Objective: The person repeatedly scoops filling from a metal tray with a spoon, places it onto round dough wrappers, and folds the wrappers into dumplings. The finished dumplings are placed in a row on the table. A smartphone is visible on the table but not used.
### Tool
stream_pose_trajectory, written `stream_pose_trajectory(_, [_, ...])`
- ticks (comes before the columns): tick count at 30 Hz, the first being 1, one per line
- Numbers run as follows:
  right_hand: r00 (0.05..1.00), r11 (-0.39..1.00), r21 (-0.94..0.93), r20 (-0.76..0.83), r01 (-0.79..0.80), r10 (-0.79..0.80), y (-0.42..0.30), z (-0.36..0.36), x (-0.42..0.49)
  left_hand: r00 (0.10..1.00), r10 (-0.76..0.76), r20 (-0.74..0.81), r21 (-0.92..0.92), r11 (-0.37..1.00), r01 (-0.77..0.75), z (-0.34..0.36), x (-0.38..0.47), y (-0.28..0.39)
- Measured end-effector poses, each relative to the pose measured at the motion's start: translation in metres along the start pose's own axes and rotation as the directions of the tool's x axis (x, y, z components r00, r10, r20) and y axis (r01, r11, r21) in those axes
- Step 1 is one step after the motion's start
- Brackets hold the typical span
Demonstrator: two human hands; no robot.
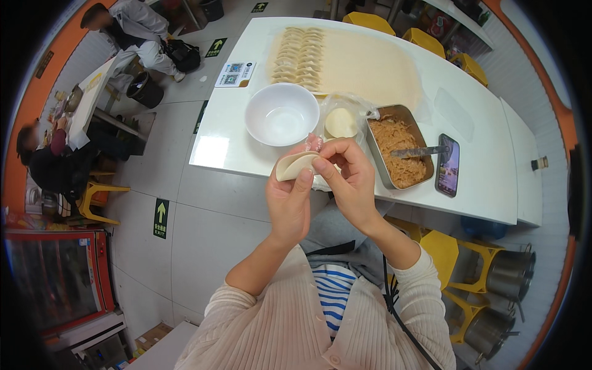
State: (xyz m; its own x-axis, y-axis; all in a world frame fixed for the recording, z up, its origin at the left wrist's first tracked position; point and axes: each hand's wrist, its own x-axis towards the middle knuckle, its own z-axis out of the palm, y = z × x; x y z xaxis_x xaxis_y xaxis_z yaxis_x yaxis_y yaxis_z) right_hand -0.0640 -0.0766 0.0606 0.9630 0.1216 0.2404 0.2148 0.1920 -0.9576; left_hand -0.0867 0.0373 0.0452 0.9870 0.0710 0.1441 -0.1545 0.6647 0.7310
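Observation:
A folded dumpling wrapper (296,167) is held between both my hands above the table's near edge. My left hand (293,199) cradles it from below, thumb against its front. Fingertips of my right hand (349,171) pinch its right end; the left part of the fold still gapes. Whatever lies inside the fold is hidden. Just beyond my hands, a stack of round wrappers (341,123) sits in a clear plastic bag. To the right, a steel pan (375,147) holds minced filling (395,138), with a metal spatula (418,151) resting across it.
Two rows of dumplings (298,58) lie on a pale mat (370,64) at the back. A white bowl (282,115) stands left of the bag. A smartphone (447,166) lies beside the pan. Yellow stools (437,259) stand at right; two people sit at a table (95,92) far left.

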Motion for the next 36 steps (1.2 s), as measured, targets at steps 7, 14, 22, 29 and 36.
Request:
stream_pose_trajectory(7, [0.923, 0.87, -0.357, -0.054, 0.339, -0.382, 0.008, -0.003, 0.003, 1.0, -0.016, -0.004, 0.069, 0.998, 0.016, -0.009, 0.006, 0.002])
stream_pose_trajectory(14, [0.872, 0.847, -0.263, -0.036, 0.463, -0.488, 0.016, -0.005, 0.004, 0.991, 0.134, 0.012, 0.249, 0.959, -0.133, -0.01, 0.007, 0.002])
stream_pose_trajectory(22, [0.764, 0.683, -0.364, 0.147, 0.633, -0.629, 0.019, -0.022, 0.005, 0.972, 0.214, 0.097, 0.326, 0.916, -0.234, -0.008, 0.009, 0.005])
stream_pose_trajectory(29, [0.767, 0.679, -0.376, 0.17, 0.631, -0.619, 0.01, -0.028, 0.007, 0.986, 0.096, 0.139, 0.366, 0.92, -0.141, -0.01, 0.008, 0.011])
stream_pose_trajectory(36, [0.88, 0.764, -0.499, -0.004, 0.41, -0.475, -0.007, -0.027, 0.007, 0.942, 0.288, 0.174, 0.291, 0.898, -0.329, -0.016, 0.011, 0.007])
